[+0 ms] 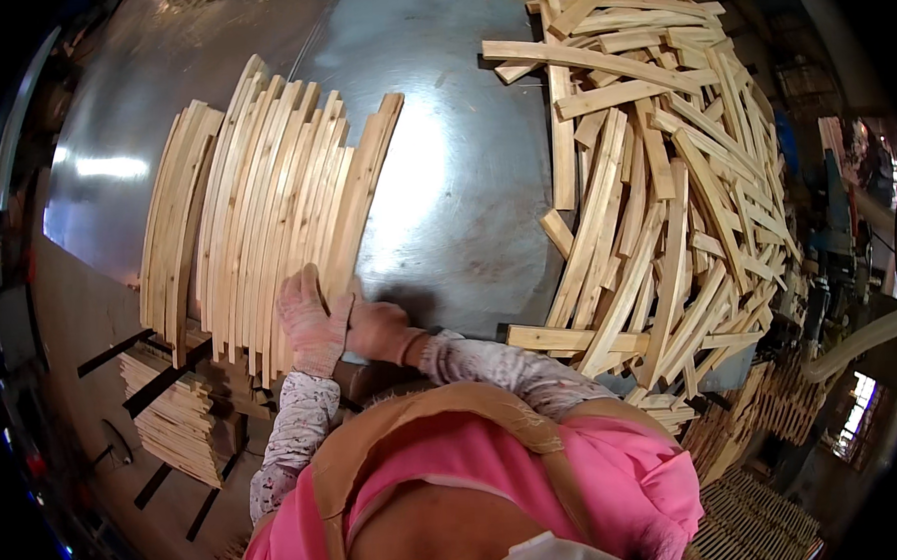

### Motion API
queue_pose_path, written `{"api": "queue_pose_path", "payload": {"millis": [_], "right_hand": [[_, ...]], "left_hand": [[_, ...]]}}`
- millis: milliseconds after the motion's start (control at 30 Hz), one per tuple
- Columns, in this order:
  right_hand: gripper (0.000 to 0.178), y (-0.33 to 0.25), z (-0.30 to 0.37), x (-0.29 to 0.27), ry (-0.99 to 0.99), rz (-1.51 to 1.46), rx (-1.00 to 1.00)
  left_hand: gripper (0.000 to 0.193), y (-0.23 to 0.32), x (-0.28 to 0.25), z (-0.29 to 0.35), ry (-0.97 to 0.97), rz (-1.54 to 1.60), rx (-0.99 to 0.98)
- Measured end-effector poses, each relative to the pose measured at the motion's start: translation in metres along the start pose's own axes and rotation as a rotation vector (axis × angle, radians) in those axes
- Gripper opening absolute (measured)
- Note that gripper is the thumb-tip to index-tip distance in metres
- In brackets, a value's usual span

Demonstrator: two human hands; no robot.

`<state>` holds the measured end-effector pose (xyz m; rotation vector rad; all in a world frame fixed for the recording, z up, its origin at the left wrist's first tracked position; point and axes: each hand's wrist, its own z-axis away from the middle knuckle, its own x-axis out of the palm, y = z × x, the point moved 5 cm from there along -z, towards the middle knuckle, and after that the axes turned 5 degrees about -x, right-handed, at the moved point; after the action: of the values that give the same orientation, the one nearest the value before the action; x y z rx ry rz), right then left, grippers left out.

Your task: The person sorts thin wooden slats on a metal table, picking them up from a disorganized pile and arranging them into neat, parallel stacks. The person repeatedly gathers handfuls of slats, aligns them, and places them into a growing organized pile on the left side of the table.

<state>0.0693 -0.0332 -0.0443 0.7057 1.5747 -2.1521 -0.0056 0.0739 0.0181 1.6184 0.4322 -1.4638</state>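
A row of pale wooden strips lies side by side on the metal tabletop, their far ends uneven. My left hand, in a pinkish glove, rests over the near ends with its fingers stretched out along the wood. Close against it, my right hand, gloved too, is curled at the near end of the rightmost strip. Its fingertips are partly hidden. That strip leans out to the right at its far end. A smaller group of strips sits along the row's left side.
A big jumbled heap of wooden strips covers the right side of the metal table. Below the table's left edge, a stack of strips rests near dark bars. More slatted wood stacks stand at the lower right.
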Motion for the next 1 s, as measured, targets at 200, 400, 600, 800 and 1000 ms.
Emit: {"api": "queue_pose_path", "payload": {"millis": [200,400,600,800,1000], "right_hand": [[0.01,0.082,-0.031,-0.152,0.468,0.389,-0.533],[0.019,0.248,-0.098,-0.442,1.379,-1.148,0.341],[0.019,0.257,-0.083,-0.389,1.242,-0.865,0.317],[0.047,0.109,0.026,-0.152,0.672,-0.152,0.324],[0.059,0.031,0.048,-0.042,0.327,-0.272,0.34]], "left_hand": [[0.087,0.011,0.005,0.0,-0.002,-0.289,0.034],[0.078,0.014,-0.002,-0.003,-0.02,-0.228,0.077],[0.072,-0.003,-0.004,-0.004,-0.023,-0.257,0.169],[0.072,0.003,-0.005,-0.003,-0.04,-0.206,0.176],[0.071,0.026,-0.004,0.003,0.0,-0.287,0.38]]}}
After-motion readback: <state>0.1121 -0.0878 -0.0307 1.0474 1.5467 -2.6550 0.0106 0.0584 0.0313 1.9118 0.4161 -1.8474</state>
